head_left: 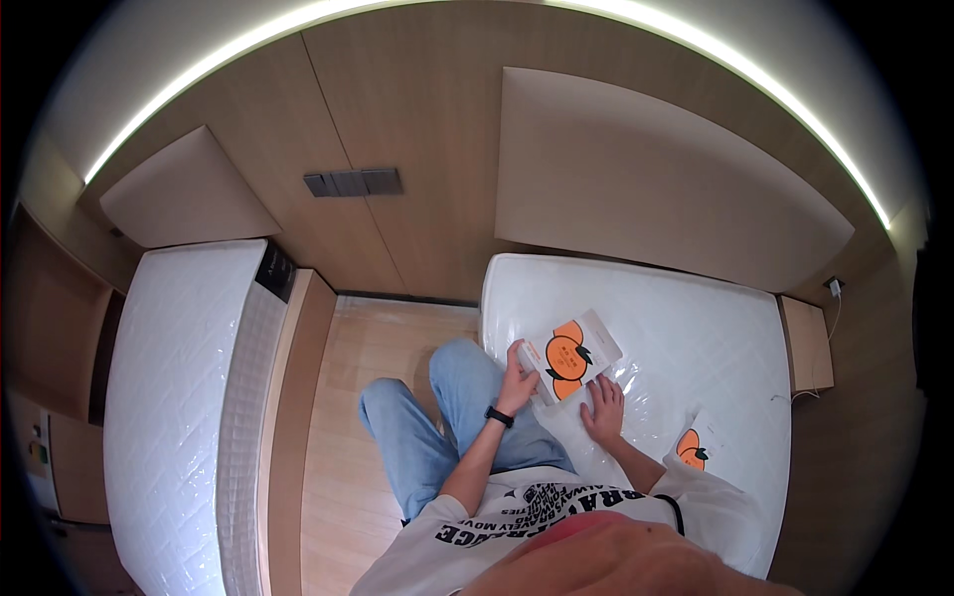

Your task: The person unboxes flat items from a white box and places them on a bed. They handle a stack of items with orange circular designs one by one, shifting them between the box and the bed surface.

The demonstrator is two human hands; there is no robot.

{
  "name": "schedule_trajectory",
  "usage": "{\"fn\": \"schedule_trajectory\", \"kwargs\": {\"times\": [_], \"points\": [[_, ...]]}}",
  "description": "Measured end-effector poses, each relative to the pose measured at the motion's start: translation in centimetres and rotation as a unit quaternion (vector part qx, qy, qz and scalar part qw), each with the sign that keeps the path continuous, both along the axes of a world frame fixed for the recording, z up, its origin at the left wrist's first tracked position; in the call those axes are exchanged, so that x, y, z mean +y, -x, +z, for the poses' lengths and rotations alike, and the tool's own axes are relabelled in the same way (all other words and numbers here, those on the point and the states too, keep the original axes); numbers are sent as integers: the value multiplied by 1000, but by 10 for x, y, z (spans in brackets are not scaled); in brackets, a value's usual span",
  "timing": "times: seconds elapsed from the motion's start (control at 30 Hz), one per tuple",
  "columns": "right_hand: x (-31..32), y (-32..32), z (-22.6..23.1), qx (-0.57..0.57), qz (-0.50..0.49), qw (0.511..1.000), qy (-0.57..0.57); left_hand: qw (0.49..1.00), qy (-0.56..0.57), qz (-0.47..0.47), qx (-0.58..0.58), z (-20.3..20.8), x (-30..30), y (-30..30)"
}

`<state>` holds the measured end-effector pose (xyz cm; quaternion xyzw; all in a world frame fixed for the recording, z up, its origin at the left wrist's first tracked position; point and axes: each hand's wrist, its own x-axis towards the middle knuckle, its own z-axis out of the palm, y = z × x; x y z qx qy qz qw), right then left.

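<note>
A white carton (pixel 568 355) printed with orange fruit and dark green leaves sits tilted on the plastic-covered mattress, beside my legs. What looks like a pale flap or side panel shows at its far right. My left hand (pixel 516 383), with a dark band on the wrist, grips the carton's left edge, thumb over the near corner and fingers along the side. By the carton's near right edge, my right hand (pixel 603 410) lies with its fingers stretched out. Whether its fingertips touch the carton I cannot tell.
Another white piece with the same orange print (pixel 693 447) lies on the mattress (pixel 735 328) by my right arm. A second wrapped mattress (pixel 179 397) on a wooden frame stands left, across the wood floor (pixel 343 407). A bedside cabinet (pixel 807 343) with a cable stands right.
</note>
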<state>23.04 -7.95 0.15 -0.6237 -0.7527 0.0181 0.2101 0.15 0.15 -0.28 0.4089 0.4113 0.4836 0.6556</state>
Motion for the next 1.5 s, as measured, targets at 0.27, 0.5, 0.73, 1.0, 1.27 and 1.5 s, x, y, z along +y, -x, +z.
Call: {"fn": "schedule_trajectory", "kwargs": {"times": [0.27,0.5,0.73,1.0,1.27,1.5], "points": [[-1,-1,0,-1,-2,1000,0,1000,20,-3,19,4,1,0],[0,-2,0,3,-3,1000,4,999,19,7,26,0,2,-2],[0,-3,-1,4,-2,1000,2,999,35,2,3,-1,5,-3],[0,-3,-3,-1,-6,1000,1,999,40,-19,3,4,4,0],[-1,-3,-3,3,-4,1000,2,999,38,-14,14,7,3,1],[-1,-4,-3,-3,-10,1000,4,998,55,-21,-1,13,3,1]]}}
